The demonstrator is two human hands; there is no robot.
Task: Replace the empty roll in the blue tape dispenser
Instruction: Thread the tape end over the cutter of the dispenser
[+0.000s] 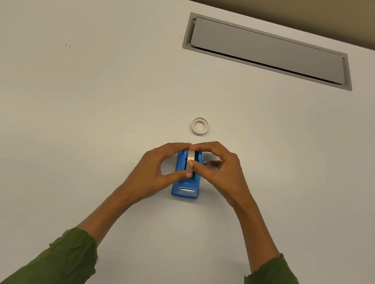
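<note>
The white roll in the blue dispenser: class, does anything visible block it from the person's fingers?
Nothing visible does. Both hands, left hand and right hand, already hold the white roll seated in the blue dispenser. The spare ring lies apart on the table, behind the dispenser.

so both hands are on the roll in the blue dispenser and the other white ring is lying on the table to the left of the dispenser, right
Not quite. The head view shows the white ring lying on the table beyond the blue dispenser, on its far side, not to its left. The rest holds: the left hand and right hand are both on the roll in the dispenser.
</note>
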